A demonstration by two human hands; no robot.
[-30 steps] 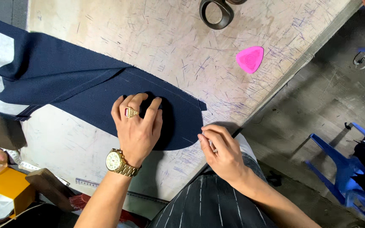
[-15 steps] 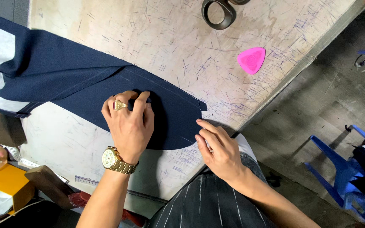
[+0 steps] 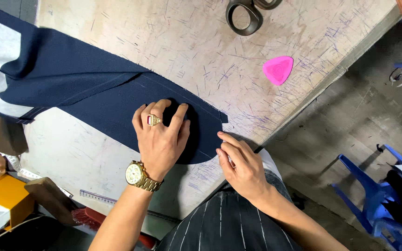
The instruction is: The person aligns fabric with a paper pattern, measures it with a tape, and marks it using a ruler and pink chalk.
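View: head camera, looking down on the work; only this one view.
Cloth: navy fabric piece [image 3: 94,88] lies flat on the bench [image 3: 173,32], running from the upper left down to a rounded end close to the near edge.
Cloth detail: pale interlining patches show at the far left; a faint light line follows the long edge and the curved end, either chalk or stitching, I cannot tell which.
Left hand: left hand [image 3: 160,139] rests palm down on the rounded end, fingers [image 3: 178,116] spread and pressing, gripping nothing; ring and gold wristwatch [image 3: 138,175] visible.
Right hand: right hand [image 3: 240,162] sits at the curved edge of the cloth, right beside the left hand; its fingers are drawn together at the edge. Whether they pinch the cloth or a small object I cannot tell.
Tools idle: pink tailor's chalk [image 3: 278,69] lies on the bench well apart from both hands; dark scissors [image 3: 247,14] at the top edge, untouched.
Progress, judged: cloth is already spread and smoothed, and the line along the edge looks mostly in place. Work now centres on the rounded end.
Remaining, judged: the curved end looks unfinished; no fresh cut edge or offcuts are seen.
Surroundings: ruler [image 3: 97,197] and yellow object [image 3: 1,195] at lower left; blue plastic chair [image 3: 378,200] on the floor at right.
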